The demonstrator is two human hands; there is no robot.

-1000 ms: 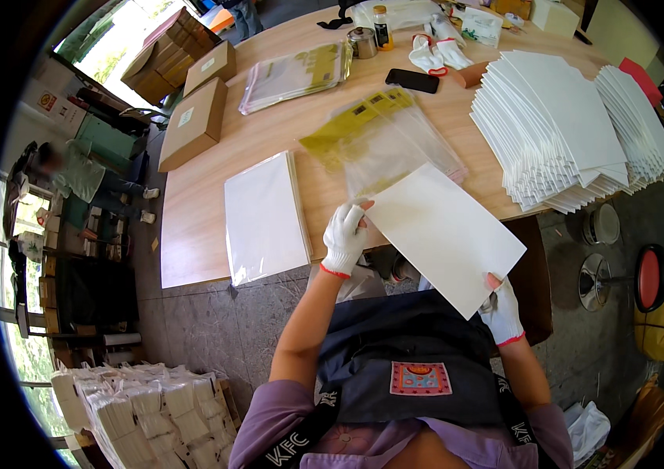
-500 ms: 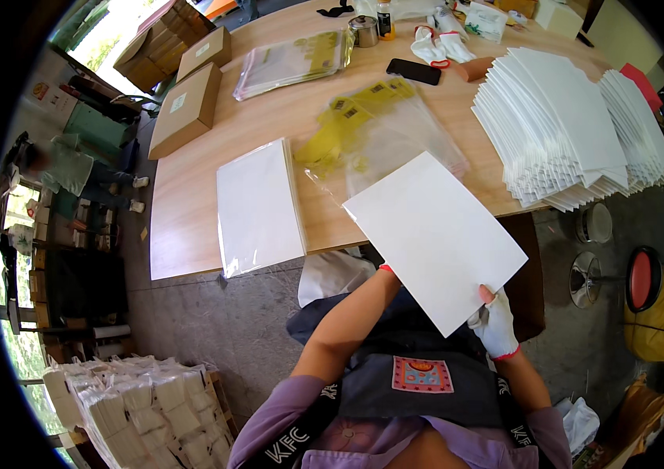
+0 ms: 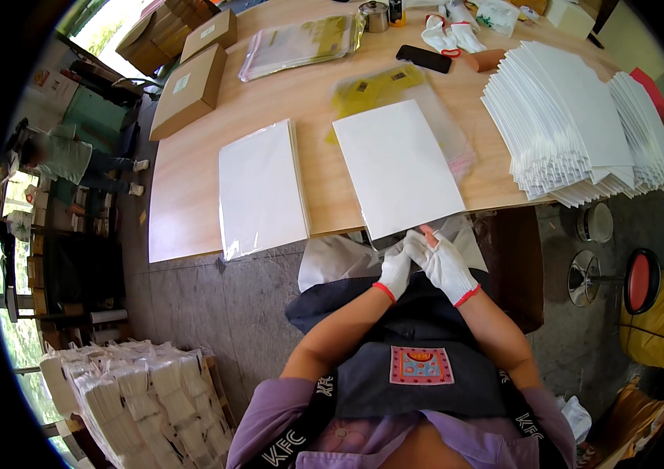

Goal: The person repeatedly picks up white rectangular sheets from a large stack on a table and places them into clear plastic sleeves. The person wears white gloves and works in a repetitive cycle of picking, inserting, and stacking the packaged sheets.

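A white rectangular sheet [image 3: 398,168] lies at the table's near edge, partly over a yellow-printed clear bag. Clear plastic shows along its near end, as of a sleeve around it. Just below that end my hands meet, both in white gloves with red cuffs. My left hand [image 3: 396,270] is closed at the plastic edge, its fingertips partly hidden. Against it, my right hand [image 3: 443,264] has its fingers bent together and one bare fingertip showing; what it pinches is too small to make out. Left of them lies a stack of white sheets in clear sleeves [image 3: 261,187].
Fanned white sheets [image 3: 562,125] stand piled at the table's right. Flat clear bags [image 3: 300,47], a black phone [image 3: 423,59], a metal pot [image 3: 374,16] and gloves [image 3: 451,35] lie farther back. Cardboard boxes [image 3: 187,92] line the left edge. A person [image 3: 74,160] stands far left.
The white sheet has turned straighter and come down onto the table edge. My right hand has left its corner, and my left hand has come out from beneath; both now meet at its near end.
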